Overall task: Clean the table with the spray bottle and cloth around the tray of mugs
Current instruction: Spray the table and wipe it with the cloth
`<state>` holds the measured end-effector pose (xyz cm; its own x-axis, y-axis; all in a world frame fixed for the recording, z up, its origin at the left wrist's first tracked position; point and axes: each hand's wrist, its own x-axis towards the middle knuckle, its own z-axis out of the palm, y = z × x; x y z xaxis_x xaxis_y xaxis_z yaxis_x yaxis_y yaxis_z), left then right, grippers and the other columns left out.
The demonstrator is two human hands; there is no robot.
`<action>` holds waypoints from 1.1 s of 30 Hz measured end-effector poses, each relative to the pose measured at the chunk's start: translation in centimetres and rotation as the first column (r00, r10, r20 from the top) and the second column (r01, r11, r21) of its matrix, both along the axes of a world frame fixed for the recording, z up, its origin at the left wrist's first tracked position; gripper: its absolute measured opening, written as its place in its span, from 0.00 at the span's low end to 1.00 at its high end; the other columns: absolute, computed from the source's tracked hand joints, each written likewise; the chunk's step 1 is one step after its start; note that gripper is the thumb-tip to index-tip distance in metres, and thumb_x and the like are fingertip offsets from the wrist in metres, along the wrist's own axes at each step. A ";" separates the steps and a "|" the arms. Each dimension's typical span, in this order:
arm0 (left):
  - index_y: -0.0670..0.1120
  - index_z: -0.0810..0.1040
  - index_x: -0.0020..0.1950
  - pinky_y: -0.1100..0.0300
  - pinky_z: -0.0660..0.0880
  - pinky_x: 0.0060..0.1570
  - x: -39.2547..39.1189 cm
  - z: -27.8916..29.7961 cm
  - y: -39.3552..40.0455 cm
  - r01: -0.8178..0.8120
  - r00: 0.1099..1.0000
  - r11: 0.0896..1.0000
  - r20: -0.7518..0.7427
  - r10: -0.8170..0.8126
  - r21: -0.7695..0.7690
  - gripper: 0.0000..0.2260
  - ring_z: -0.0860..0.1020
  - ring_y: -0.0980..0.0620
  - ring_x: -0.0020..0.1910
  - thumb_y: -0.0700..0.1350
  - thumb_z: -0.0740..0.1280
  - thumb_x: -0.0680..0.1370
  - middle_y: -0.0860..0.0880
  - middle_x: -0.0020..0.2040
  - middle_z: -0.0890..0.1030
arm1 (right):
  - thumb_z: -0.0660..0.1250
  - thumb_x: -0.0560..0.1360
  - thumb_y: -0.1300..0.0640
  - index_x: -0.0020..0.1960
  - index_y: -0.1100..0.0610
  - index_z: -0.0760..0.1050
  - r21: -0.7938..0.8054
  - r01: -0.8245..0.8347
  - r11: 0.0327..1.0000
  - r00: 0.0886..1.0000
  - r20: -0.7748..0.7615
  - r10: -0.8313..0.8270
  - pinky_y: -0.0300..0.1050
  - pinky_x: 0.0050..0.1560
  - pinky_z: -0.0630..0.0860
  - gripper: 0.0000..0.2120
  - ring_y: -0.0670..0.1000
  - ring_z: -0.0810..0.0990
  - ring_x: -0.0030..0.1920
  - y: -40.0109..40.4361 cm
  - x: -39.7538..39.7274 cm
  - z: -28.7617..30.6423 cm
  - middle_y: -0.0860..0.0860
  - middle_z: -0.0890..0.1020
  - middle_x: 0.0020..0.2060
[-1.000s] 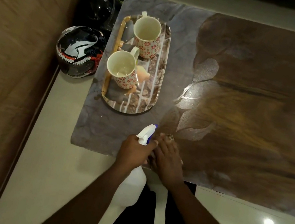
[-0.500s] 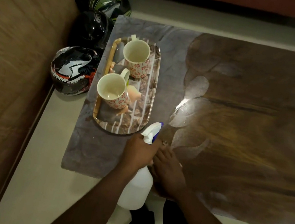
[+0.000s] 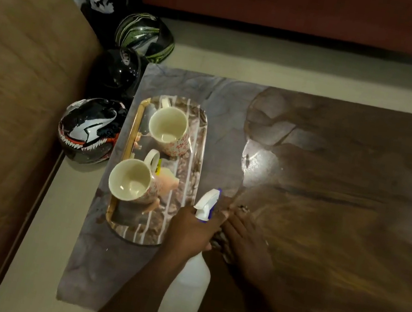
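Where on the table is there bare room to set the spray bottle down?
The widest bare stretch is the brown tabletop right of the right hand. A narrower grey strip lies between the tray and that brown area. It is crowded near the tray's near corner, where the left hand holds the spray bottle beside the right hand.
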<state>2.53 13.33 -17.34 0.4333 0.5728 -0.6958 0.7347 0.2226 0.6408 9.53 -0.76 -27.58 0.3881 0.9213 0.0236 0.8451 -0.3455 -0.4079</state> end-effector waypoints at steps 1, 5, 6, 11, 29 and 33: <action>0.52 0.77 0.46 0.66 0.70 0.21 0.6 0.2 0.3 0.001 1.000 1.000 0.019 -0.001 -0.003 0.07 0.74 0.57 0.19 0.51 0.73 0.73 0.48 0.29 0.78 | 0.70 0.69 0.49 0.69 0.54 0.66 0.007 -0.063 0.998 0.998 0.023 0.062 0.52 0.69 0.63 0.31 0.54 0.68 0.68 -0.7 1.7 0.3 0.53 0.73 0.67; 0.48 0.80 0.56 0.65 0.72 0.27 2.7 0.1 1.7 -0.004 1.000 0.995 0.025 0.002 0.096 0.12 0.79 0.55 0.28 0.49 0.71 0.74 0.48 0.37 0.82 | 0.59 0.73 0.50 0.69 0.54 0.68 -0.030 0.163 0.986 0.986 0.035 -0.162 0.50 0.69 0.55 0.24 0.57 0.69 0.67 3.5 8.4 -0.6 0.53 0.73 0.66; 0.47 0.79 0.60 0.64 0.72 0.31 3.4 0.0 2.1 -0.012 1.000 0.993 0.021 0.009 0.114 0.15 0.79 0.54 0.33 0.49 0.71 0.75 0.48 0.41 0.82 | 0.58 0.73 0.50 0.68 0.55 0.69 -0.037 0.237 0.971 0.971 0.042 -0.236 0.51 0.69 0.56 0.24 0.57 0.70 0.66 5.7 9.9 -0.8 0.54 0.74 0.65; 0.46 0.79 0.59 0.75 0.70 0.26 6.7 -0.2 3.9 0.005 0.998 0.993 0.067 -0.013 0.115 0.16 0.79 0.65 0.27 0.51 0.72 0.74 0.58 0.38 0.79 | 0.65 0.72 0.54 0.65 0.56 0.72 0.107 0.115 0.988 0.993 -0.051 -0.110 0.57 0.66 0.67 0.22 0.59 0.73 0.64 9.2 10.7 -1.3 0.56 0.76 0.63; 0.42 0.83 0.49 0.63 0.74 0.27 13.7 -0.6 6.9 -0.006 1.000 0.992 0.020 0.004 0.124 0.17 0.78 0.53 0.23 0.56 0.72 0.72 0.45 0.34 0.83 | 0.59 0.77 0.50 0.66 0.55 0.70 0.197 -0.028 0.980 1.000 0.010 0.027 0.52 0.69 0.64 0.19 0.54 0.72 0.65 10.3 18.8 -1.1 0.54 0.77 0.62; 0.44 0.82 0.51 0.55 0.78 0.36 14.7 -1.0 7.3 -0.073 0.997 0.974 0.021 0.070 0.216 0.16 0.82 0.46 0.34 0.54 0.72 0.72 0.44 0.38 0.84 | 0.57 0.73 0.50 0.63 0.57 0.73 0.105 0.253 0.962 0.961 0.091 -0.263 0.51 0.65 0.64 0.21 0.58 0.74 0.61 15.6 23.4 -1.5 0.55 0.77 0.60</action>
<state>17.21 20.66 -18.32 0.3937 0.7391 -0.5465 0.7133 0.1294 0.6888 32.89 14.83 -29.03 0.6035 0.7821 0.1553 0.7710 -0.5228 -0.3636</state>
